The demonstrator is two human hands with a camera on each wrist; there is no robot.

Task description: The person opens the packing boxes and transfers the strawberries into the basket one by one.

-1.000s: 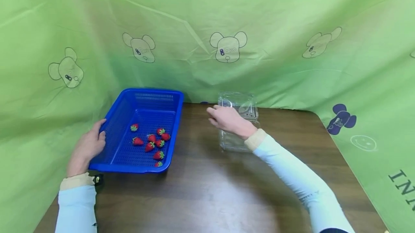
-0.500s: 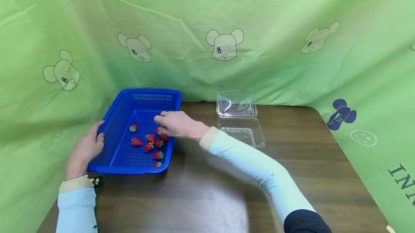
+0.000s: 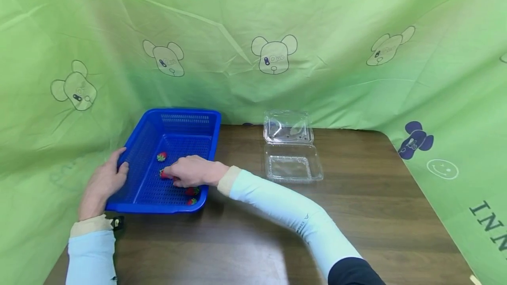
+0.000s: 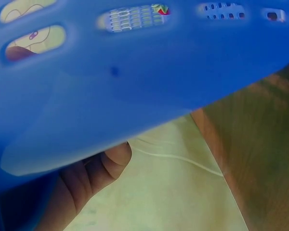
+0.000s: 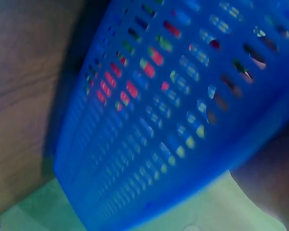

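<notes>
A blue plastic basket point(image 3: 160, 208) with slotted sides stands at the left of the table, tilted slightly in the head view. My left hand point(image 3: 104, 183) grips its left rim; in the left wrist view, fingers point(image 4: 116, 159) curl at the basket's edge. Inside the basket, my right hand point(image 3: 194, 171) pinches a strawberry point(image 3: 163, 174) at its fingertips. Another strawberry point(image 3: 161, 157) lies just behind it. More strawberries point(image 3: 192, 201) lie near the front right corner, partly hidden under the right hand. Through the slots in the right wrist view, red strawberries point(image 5: 106, 86) show in pieces.
A clear plastic clamshell box point(image 3: 294, 168) stands unfolded on the brown wooden table point(image 3: 364, 197), right of the basket, its lid point(image 3: 288, 127) raised toward the back. A green cloth point(image 3: 222, 47) with bear prints hangs behind and along both sides.
My right hand has swung left from over the clear box, across the basket's right rim, and down to the strawberry. The left hand stays on the rim.
</notes>
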